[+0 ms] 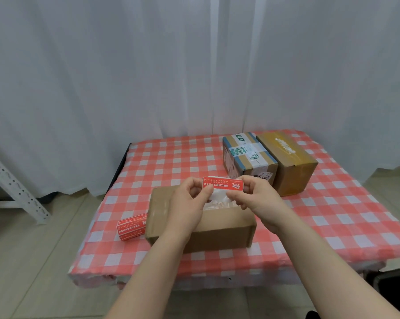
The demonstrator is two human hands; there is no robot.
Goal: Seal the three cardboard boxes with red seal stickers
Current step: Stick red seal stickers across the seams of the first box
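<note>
Two hands hold one red sticker [223, 183] up over the nearest box [217, 233].

The left hand [189, 203] pinches the sticker's left end and the right hand [256, 199] its right end, fingers curled in close on it (the print reads upside down from here), with white backing paper [219, 195] hanging beneath. The nearest box sits mid-table on the checked cloth [171, 157]. A small stack of stickers [132, 226] lies just beside it at 9 o'clock. At 1 o'clock from it, apart, a taped box [247, 155] and a plain brown box [291, 162] stand side by side, touching. A white curtain [125, 65] hangs behind.
</note>
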